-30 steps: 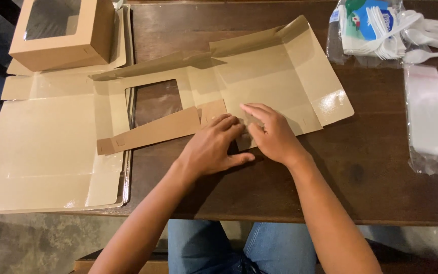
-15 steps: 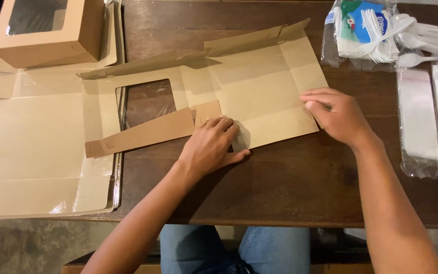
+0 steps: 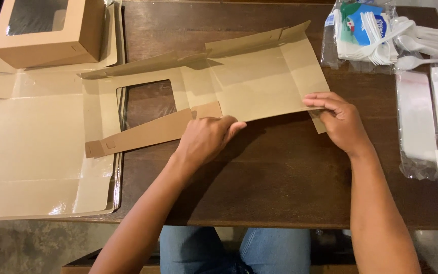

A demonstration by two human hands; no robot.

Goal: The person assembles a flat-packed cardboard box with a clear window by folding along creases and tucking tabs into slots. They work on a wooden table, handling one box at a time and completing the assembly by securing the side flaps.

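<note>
Barely begun: windowed box blank (image 3: 249,83) lying mostly flat, centre of counter (image 3: 280,172), only far flap raised. Left hand (image 3: 206,142) pressing near flap, right hand (image 3: 338,119) pinching right edge. Finished box (image 3: 44,30) far left.

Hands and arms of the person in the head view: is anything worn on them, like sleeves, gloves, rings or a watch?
Both are bare. The left hand and right hand show no gloves, and no rings can be made out. No watch or band sits on either wrist, and no sleeve reaches either forearm as far as the picture shows. Below the wooden table, blue jeans cover the legs.
</note>
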